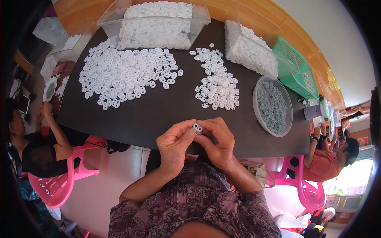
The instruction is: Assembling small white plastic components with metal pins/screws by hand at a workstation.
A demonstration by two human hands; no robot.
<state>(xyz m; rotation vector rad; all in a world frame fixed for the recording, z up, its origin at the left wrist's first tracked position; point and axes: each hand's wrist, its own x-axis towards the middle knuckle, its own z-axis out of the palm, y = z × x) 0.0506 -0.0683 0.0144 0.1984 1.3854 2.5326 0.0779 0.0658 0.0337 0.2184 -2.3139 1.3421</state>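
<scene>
A small white oval plastic piece with two holes (197, 127) is pinched between my hands just above the table's near edge. My left hand (176, 145) grips it from the left between thumb and fingertips. From the right, the closed fingertips of my right hand (218, 142) meet at the same piece; whether they also hold something smaller is hidden. Beyond my hands lies a big heap of similar white pieces (127, 73) on the left. A smaller pile of white pieces (217, 89) lies ahead, slightly right.
The dark table (139, 123) carries a clear bin (154, 23) and another clear bin (252, 51), both full of white pieces. A round tub of grey screws (272, 105), a green basket (299, 79) and a purple cup (313, 112) stand right. People sit at both sides on pink chairs.
</scene>
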